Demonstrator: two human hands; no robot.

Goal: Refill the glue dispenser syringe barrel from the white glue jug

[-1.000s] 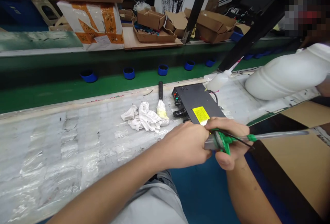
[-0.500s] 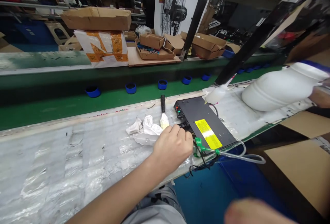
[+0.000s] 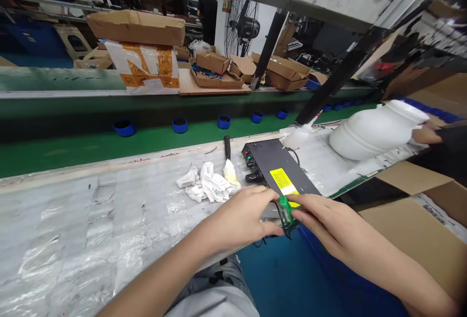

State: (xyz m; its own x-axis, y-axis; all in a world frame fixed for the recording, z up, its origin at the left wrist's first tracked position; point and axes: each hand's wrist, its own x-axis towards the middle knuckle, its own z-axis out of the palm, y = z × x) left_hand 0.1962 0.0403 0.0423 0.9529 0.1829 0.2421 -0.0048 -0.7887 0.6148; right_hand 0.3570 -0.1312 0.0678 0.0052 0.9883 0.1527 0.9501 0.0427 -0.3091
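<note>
My left hand [image 3: 251, 215] curls around a clear plastic part just left of a green clip [image 3: 285, 210], at the front edge of the bench. The fingers and thumb of my right hand [image 3: 321, 215] pinch the green clip from the right. Behind both hands lies a black control box [image 3: 280, 161] with knobs and a yellow label. White crumpled cloths [image 3: 209, 184] rest to the left of the box, beside a black-handled tool [image 3: 227, 148] whose lower end is wrapped in pale material.
Blue rings [image 3: 224, 122] stand in a row on the green conveyor [image 3: 73, 154]. A large white jug [image 3: 368, 132] lies at the right, near another person's hand [image 3: 427, 135]. Open cardboard boxes [image 3: 404, 229] are at the lower right. A dark post [image 3: 328, 79] rises behind the bench.
My right hand has come up from the lower right to the green clip. My left hand has opened out from a fist around the clear part. The view has shifted slightly.
</note>
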